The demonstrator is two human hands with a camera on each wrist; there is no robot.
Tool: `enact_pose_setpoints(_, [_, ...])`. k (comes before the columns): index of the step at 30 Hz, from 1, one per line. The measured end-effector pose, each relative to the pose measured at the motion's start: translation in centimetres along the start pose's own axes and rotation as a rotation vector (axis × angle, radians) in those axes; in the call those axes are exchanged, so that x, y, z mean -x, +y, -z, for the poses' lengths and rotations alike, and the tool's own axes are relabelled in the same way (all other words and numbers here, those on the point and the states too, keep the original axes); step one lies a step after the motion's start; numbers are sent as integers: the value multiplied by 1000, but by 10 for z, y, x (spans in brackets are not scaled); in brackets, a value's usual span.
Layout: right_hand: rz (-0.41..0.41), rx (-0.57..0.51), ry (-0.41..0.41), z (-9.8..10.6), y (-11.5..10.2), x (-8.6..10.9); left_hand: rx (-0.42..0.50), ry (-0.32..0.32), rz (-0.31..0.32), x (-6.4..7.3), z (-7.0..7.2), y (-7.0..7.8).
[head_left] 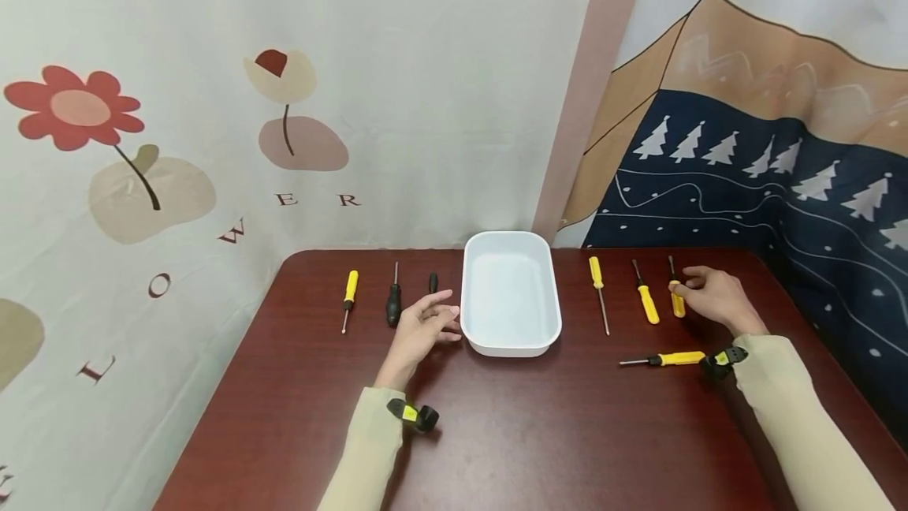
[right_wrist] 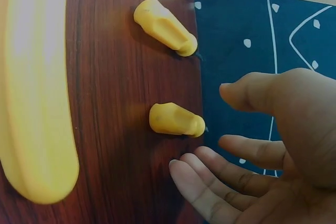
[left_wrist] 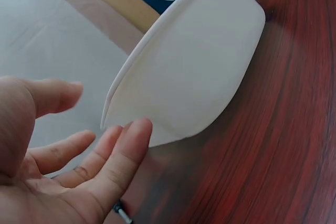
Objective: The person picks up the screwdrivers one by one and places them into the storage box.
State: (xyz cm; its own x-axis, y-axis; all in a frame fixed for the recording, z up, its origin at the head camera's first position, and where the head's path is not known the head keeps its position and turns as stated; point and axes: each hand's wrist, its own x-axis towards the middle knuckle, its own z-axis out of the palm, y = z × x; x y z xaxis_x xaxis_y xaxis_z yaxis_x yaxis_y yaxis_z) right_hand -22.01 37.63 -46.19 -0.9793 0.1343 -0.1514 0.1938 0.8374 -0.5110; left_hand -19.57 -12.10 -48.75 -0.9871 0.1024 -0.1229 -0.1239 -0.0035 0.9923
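A white rectangular tray point(head_left: 511, 352) stands at the back middle of the table. My left hand point(head_left: 418, 331) is at its left side, fingers spread and loosely bent, fingertips close by the wall; they overlap the tray point(left_wrist: 189, 61) in the left wrist view. Behind that hand, a black-handled screwdriver point(head_left: 433, 282) is partly hidden. At the far right, my right hand point(head_left: 718, 300) reaches beside a yellow-handled screwdriver point(head_left: 678, 306). In the right wrist view its thumb and fingers stand apart, with nothing between them, near the yellow handle point(right_wrist: 173, 120).
Left of the tray lie a yellow screwdriver point(head_left: 351, 290) and a black one point(head_left: 393, 306). Right of it are two yellow screwdrivers, one long-shafted point(head_left: 597, 274), one shorter point(head_left: 648, 306). Another yellow screwdriver point(head_left: 681, 358) lies crosswise nearer the right wrist. A printed curtain point(head_left: 426, 101) hangs behind the table.
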Motion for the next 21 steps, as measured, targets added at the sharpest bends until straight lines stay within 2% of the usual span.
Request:
enact_pose_setpoints(10, [-10, -23, -19, -2, 4, -9, -2, -5, 14, -1, -9, -3])
enact_pose_setpoints(17, [-16, -37, -15, -4, 4, -13, 46, 5, 45, -3, -11, -4])
enact_pose_setpoints(21, [-28, -56, -14, -7, 3, -16, 107, 0, 74, -4, -11, -5])
